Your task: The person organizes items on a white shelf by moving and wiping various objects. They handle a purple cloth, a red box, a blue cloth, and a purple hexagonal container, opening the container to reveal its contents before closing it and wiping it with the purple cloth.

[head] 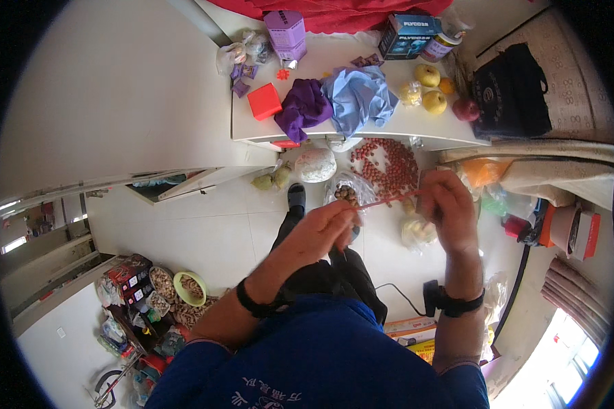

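A thin red cord (387,200) is stretched between my two hands at chest height, above the tiled floor. My left hand (321,231) pinches its left end, with a loose bit hanging below the fingers. The other end is in my right hand (446,207), which is raised slightly higher and partly blurred. Beyond the hands, a crumpled purple cloth (304,107) and a light blue cloth (359,97) lie on a white cabinet top (332,48). A red box (264,101) sits left of the purple cloth.
Many small red fruits (396,166) are spread on the floor by the cabinet, near a plastic bag of brown nuts (346,194). A white wrapped bundle (315,165) stands by my foot. Apples (434,102) and a black bag (511,94) occupy the cabinet's right end.
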### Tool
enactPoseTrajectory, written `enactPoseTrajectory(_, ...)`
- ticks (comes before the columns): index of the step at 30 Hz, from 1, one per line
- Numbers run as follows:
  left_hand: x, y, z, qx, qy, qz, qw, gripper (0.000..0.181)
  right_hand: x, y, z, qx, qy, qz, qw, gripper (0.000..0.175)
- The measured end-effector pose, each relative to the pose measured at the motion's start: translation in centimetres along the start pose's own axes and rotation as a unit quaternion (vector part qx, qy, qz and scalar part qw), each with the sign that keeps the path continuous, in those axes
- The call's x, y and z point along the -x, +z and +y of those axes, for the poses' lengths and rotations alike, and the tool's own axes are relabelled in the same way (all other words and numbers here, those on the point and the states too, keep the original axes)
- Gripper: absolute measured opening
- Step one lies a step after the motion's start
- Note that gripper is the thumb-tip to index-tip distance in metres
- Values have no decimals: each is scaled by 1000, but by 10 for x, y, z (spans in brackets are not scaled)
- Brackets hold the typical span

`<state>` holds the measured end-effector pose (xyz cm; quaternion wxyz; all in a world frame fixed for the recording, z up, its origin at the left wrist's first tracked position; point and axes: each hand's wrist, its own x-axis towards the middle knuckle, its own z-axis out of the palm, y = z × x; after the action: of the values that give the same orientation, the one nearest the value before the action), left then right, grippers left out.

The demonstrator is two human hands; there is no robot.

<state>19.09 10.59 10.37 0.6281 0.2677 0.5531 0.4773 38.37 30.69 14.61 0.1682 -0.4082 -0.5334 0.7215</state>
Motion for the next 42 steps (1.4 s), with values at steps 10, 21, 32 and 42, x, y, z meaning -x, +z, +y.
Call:
enactPoseTrajectory(10, 44, -98, -63, 97, -27, 70, 992, 35, 55, 36, 82, -92, 109, 91, 986, 15)
enactPoseTrajectory(21, 93, -230, -71, 95, -6, 180, 979, 36, -54, 178, 39, -45, 17, 90, 995, 21)
enactPoseTrajectory(32, 49, -233, -25, 12, 154, 164, 974, 33, -153, 325, 70, 211, 6, -82, 974, 27)
enactPoseTrajectory(42, 3, -239, -39, -232, -24, 225, 946, 44, -185, 329, 144, 142, 119, -124, 975, 39)
